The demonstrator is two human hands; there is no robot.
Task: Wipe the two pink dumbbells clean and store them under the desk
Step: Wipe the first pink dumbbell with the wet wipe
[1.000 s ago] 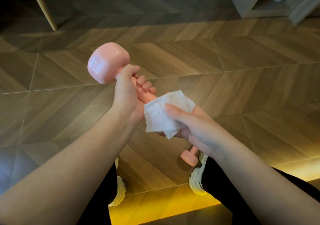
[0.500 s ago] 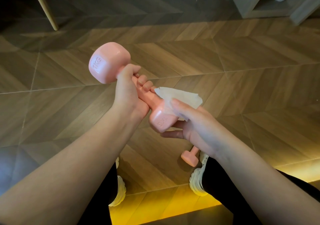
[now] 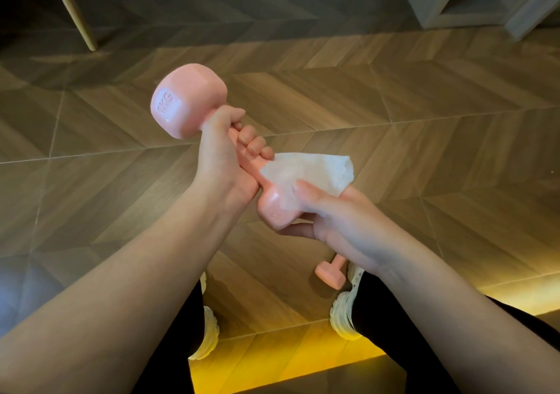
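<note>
The left grip [image 3: 224, 163] is closed around the handle of the pink dumbbell [image 3: 188, 103], with the fingers curled and the thumb beside the far head. Its forearm comes up from the lower left. The right grip [image 3: 342, 224] pinches a white wipe [image 3: 315, 171] and presses it on the near head. The dumbbell is held tilted above the floor [image 3: 424, 121]. The second dumbbell [image 3: 330, 274] lies on the floor, just beside the right shoe [image 3: 342, 321].
</note>
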